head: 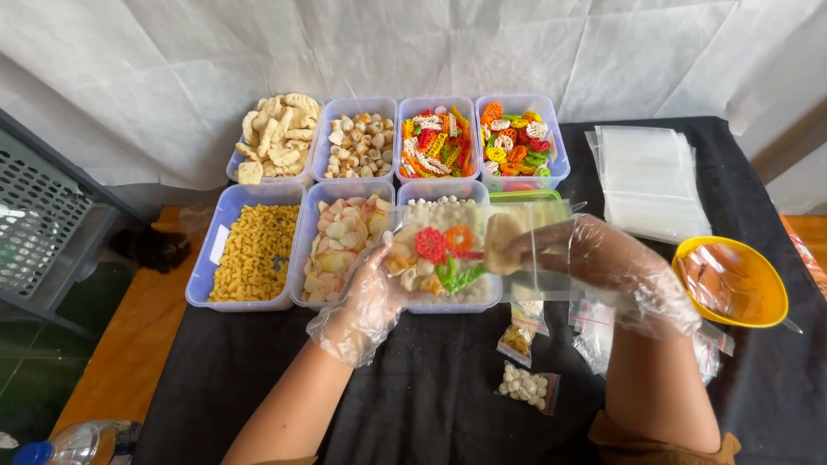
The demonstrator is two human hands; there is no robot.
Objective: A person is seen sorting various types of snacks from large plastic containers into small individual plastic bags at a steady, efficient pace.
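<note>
Gloved left hand (366, 301) & right hand (603, 258), both closed on a clear plastic bag (469, 250) of mixed raw crackers held above the tubs (345, 250) on the worktop (431, 387): prob. light, limp, slippery, contents brittle; best pinched at the rim w/ the base cupped.

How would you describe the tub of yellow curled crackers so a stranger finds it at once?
On the black table, eight clear tubs stand in two rows. Take the near row's far-left tub, left of the pink-and-white chips tub. It alone holds small, uniformly yellow curled pieces.
</note>
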